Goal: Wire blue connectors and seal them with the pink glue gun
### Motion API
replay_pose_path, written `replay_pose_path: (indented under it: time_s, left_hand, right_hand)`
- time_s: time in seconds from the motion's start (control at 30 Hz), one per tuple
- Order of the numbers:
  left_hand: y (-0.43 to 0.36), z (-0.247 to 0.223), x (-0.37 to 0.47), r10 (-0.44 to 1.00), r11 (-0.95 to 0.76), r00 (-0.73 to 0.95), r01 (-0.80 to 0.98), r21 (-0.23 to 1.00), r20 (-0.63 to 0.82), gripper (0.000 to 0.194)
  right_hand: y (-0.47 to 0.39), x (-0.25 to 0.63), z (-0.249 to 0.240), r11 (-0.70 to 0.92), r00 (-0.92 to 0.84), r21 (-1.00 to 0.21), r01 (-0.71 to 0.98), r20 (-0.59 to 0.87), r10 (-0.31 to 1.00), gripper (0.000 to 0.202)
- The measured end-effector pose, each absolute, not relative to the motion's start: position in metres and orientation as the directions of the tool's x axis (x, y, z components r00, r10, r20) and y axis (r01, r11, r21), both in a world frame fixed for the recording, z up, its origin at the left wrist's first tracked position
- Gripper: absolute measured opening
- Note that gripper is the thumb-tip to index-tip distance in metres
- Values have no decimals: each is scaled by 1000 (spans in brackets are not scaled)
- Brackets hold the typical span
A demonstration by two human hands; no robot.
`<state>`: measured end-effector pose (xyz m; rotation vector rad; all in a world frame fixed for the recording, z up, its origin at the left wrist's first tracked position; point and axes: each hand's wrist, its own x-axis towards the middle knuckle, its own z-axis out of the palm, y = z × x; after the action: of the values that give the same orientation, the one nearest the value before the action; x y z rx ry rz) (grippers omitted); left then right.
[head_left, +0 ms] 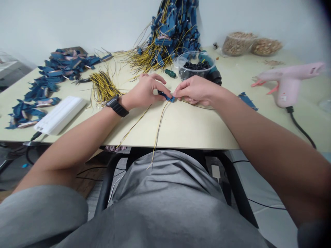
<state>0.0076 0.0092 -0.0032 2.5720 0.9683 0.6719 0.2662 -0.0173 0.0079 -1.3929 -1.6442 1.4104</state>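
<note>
A small blue strip-like piece (169,98) is pinched between the thumb and fingers of my left hand (148,91), just above the table. My right hand (194,91) is closed, its fingertips meeting the piece's right end; what lies between them is too small to make out. Thin yellow and black wires (159,124) run from the piece over the table's front edge toward my lap. Another wire pair (134,124) lies below my left hand. A dark wire (199,106) passes under my right hand.
Blue pieces (55,74) and a yellow wire bundle (104,86) lie left, near a white box (60,115). A tall wired heap (176,31) stands behind. A tub of black parts (196,70), green screwdriver handle (170,73), and pink glue gun (289,79) also occupy the table (196,129).
</note>
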Motion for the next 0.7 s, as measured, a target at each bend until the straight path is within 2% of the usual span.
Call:
replay_pose_path:
  time_s: [0.2,0.37,0.57,0.7]
  left_hand:
    - [12,-6,7,672,-730,670,526,437,316,25]
    - [14,-8,7,652,-749,677,508,425,340,14]
    - [12,-4,7,655,-754,675,556,349,340,27]
    - [9,-1,7,662,-748,675,569,342,324,22]
  right_hand:
    - [-23,263,13,-112,-271,-922,371,-222,937,37]
    - [-27,260,17,-154,-227,-924,349,-243,943,38]
    - [-26,264,15,-165,-262,-937,307,-250,932,34]
    - [-25,265,13,-174,-242,-927,333,-262,934,36]
